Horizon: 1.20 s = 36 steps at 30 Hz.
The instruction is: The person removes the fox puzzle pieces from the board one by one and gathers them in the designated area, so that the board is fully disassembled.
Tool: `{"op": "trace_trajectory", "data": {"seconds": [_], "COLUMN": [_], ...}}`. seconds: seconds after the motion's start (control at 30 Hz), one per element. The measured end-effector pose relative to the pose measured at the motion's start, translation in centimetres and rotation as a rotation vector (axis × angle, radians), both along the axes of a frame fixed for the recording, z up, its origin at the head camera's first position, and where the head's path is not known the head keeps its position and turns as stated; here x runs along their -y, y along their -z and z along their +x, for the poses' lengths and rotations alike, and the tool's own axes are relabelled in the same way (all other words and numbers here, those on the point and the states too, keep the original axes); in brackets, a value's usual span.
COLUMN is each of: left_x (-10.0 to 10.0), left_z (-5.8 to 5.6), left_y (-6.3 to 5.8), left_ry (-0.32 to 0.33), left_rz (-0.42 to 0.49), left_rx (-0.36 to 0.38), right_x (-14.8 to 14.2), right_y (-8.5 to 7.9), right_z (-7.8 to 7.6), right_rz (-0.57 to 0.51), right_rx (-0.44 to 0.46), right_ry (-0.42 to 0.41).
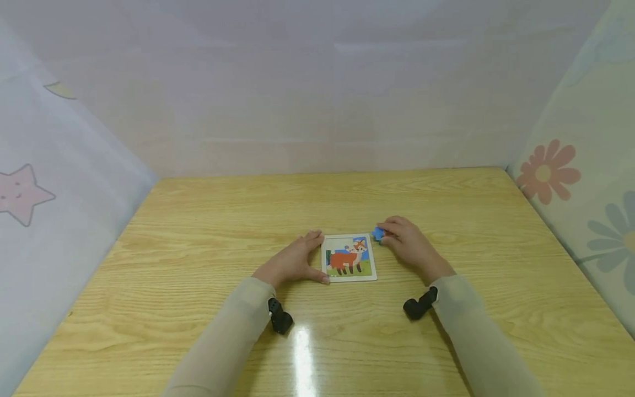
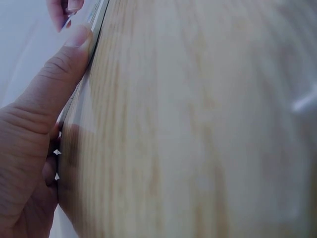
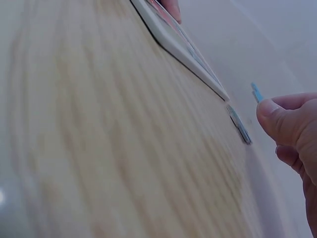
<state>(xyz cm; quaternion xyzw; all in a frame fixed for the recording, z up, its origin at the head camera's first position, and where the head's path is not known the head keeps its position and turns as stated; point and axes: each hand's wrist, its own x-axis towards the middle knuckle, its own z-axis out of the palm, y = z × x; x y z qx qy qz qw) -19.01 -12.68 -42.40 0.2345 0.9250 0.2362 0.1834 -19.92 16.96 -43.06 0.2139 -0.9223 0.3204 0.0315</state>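
Note:
A square jigsaw puzzle board (image 1: 353, 279) with a pale rim lies on the table, bearing an orange fox-like animal picture. At its upper left, a pale patch of the tray shows without picture. My left hand (image 1: 296, 260) holds the board's left side, thumb at the near corner and fingers at the far one. Beyond the right side of the board, my right hand (image 1: 409, 242) pinches a blue puzzle piece (image 3: 257, 93) between thumb and index finger, raised off the table. Another thin puzzle piece (image 3: 239, 125) lies on the table below it, by the board's corner.
The wooden table (image 1: 223, 209) has a light reflection near its front. Pale cloth walls stand behind and at both sides, printed with a pink star (image 1: 22, 193) and flowers (image 1: 548, 172). Each wrist carries a small black camera (image 1: 280, 317).

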Motion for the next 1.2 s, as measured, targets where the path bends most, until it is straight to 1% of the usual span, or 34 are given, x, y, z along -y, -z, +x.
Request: {"op": "trace_trajectory", "data": {"seconds": [0.3, 0.53, 0.7, 0.83, 1.0, 1.1, 1.2], "left_x": [0.0, 0.0, 0.0, -0.1, -0.1, -0.1, -0.1], "left_z": [0.0, 0.0, 0.0, 0.0, 0.0, -0.1, -0.1], "left_y": [0.0, 0.1, 0.1, 0.0, -0.1, 0.0, -0.1], "left_ry": [0.0, -0.002, -0.009, -0.009, -0.008, -0.004, -0.003], "left_rz": [0.004, 0.006, 0.004, 0.002, 0.004, 0.001, -0.004], "left_rx": [0.001, -0.005, -0.002, 0.004, -0.001, -0.002, 0.003], "right_x": [-1.8, -2.7, -3.0, -3.0, -2.9, -2.9, -2.9], "right_y": [0.7, 0.9, 1.0, 0.9, 0.3, -0.2, -0.5], "right_z": [-0.1, 0.0, 0.0, -0.2, -0.4, -0.5, -0.5], "right_rz": [-0.012, 0.027, 0.053, 0.081, 0.088, 0.082, 0.064], "right_rx": [-0.033, -0.046, -0.035, -0.015, 0.022, 0.076, 0.133], "right_ry": [0.022, 0.04, 0.042, 0.035, 0.003, -0.001, 0.016]}}
